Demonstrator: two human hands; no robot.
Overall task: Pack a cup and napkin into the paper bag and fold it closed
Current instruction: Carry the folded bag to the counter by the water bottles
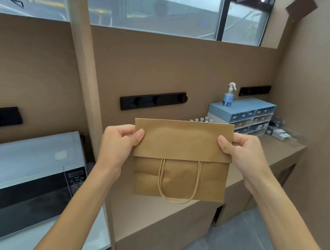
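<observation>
A brown paper bag (182,147) hangs in the air in front of me, above a cardboard counter. Its top is folded over towards me as a wide flap, and a twisted paper handle loop (177,188) dangles below the flap's edge. My left hand (120,142) pinches the flap's left edge with the thumb on the front. My right hand (239,151) pinches the right edge the same way. No cup or napkin shows; the bag's inside is hidden.
A microwave (20,174) stands at the lower left. The cardboard counter (149,215) runs under the bag towards the right wall. At the back right stand a blue drawer organiser (249,116), a spray bottle (229,95) and small packets (278,131). Black socket strips line the wall.
</observation>
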